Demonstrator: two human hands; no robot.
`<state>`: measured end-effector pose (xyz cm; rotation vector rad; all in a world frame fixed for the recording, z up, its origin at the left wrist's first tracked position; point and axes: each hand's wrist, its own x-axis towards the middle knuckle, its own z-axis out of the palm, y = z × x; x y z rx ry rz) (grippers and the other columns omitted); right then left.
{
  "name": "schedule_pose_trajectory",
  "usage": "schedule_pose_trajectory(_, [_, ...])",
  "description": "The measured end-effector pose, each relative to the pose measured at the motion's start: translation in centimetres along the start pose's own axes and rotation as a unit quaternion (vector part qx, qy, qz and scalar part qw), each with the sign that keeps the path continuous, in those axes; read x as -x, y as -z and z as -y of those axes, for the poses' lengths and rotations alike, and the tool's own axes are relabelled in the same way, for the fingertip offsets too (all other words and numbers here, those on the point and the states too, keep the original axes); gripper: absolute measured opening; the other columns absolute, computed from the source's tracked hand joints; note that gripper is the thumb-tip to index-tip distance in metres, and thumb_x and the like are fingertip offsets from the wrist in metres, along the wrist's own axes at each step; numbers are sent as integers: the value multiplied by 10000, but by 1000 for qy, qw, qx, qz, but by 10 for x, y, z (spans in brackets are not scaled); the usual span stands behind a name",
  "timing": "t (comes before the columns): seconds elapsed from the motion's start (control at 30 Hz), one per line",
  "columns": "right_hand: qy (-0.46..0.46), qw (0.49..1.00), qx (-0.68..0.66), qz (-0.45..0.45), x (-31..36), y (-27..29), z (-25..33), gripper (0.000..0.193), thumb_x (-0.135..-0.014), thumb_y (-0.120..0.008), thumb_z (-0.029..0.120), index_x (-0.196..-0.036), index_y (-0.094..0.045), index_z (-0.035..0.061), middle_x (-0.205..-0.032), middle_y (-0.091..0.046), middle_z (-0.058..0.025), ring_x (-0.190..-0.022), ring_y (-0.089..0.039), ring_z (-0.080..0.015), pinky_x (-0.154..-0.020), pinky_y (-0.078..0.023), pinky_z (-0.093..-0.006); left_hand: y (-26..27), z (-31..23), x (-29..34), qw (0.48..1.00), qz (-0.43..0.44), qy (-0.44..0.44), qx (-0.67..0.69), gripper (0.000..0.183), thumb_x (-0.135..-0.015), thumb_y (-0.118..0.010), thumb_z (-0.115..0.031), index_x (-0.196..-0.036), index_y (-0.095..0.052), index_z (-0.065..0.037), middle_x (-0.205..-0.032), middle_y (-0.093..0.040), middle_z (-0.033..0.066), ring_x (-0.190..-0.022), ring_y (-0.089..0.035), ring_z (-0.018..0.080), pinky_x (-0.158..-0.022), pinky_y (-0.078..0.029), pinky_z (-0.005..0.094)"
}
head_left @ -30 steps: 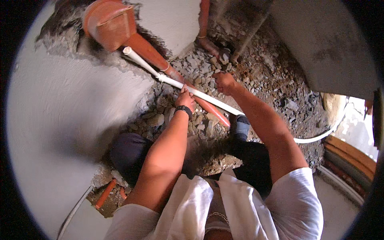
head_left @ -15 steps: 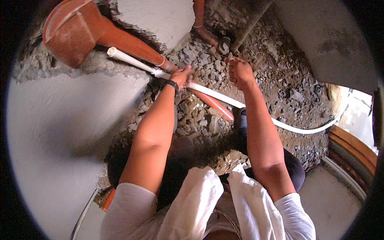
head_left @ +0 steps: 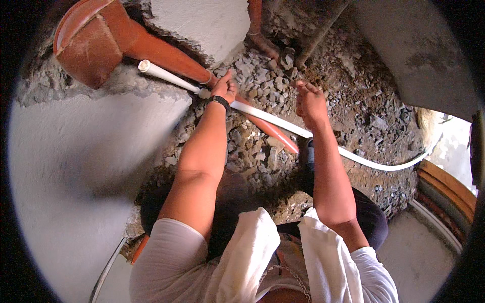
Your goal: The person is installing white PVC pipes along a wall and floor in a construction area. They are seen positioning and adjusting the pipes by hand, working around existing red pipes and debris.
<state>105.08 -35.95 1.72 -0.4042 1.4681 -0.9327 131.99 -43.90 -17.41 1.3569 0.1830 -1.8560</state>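
A white plastic pipe (head_left: 273, 119) runs across the rubble and crosses over an orange pipe (head_left: 172, 54) with a wide, box-like end. My left hand (head_left: 225, 89), wearing a dark wristband, is at this crossing, thumb up and fingers curled. Whatever lies in its fingers is hidden. Over the stones to the right, my right hand (head_left: 311, 104) is raised with its fingers bent together in a pinch. What it grips, if anything, is too small to make out. The white pipe passes under my right forearm.
Broken stones (head_left: 262, 81) cover the ground. A plastered wall (head_left: 91, 146) stands at the left, a concrete block (head_left: 202, 25) at the top and a grey slab (head_left: 414, 50) at the upper right. Another orange pipe (head_left: 263, 45) and a grey pipe (head_left: 323, 33) come down at the far side.
My right hand has come slightly nearer to me. The left hand's fingers have curled in more, its thumb now pointing up. The view has shifted slightly.
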Motion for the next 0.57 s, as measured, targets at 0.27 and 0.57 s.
schedule_pose_trajectory(0.27, [69,996,-60,-25,2,-6,-20,248,-1048,-531,230,-1115,-647,21,-575,-372,71,-464,-311,-55,-434,-238,-254,-50,-4,37,971,-22,123,-206,627,-845,-698,-642,-1147,-615,-98,-603,-372,-73,-481,-308,64,-479,-317,246])
schedule_pose_trajectory(0.57, [-128,933,-66,330,-40,54,-39,358,-882,-675,80,-1235,-638,125,-1144,-687,-152,-997,-661,-332,-898,-530,-443,-33,0,9,987,32,-60,-145,560,-919,-699,-463,-1388,-534,-205,-1077,-566,-40,-549,-302,73,-435,-248,214])
